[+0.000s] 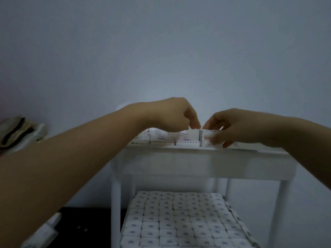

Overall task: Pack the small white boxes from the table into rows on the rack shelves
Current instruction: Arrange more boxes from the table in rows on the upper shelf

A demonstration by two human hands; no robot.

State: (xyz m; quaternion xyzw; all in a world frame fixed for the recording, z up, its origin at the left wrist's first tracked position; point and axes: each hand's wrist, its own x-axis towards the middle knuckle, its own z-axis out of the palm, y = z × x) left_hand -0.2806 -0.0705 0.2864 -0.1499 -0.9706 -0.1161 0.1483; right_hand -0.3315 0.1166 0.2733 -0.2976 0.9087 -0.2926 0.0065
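Right hand (238, 128) pinches a white box (205, 138) upright at the front edge of the top shelf (179, 151), probably extending the row (157, 138); left hand (172, 118) curled, hold unclear

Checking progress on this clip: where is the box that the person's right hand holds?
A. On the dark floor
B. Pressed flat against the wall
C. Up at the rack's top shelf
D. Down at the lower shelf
C: the right hand pinches a small white box just behind the front rim of the top shelf, well above the packed rows on the lower level.
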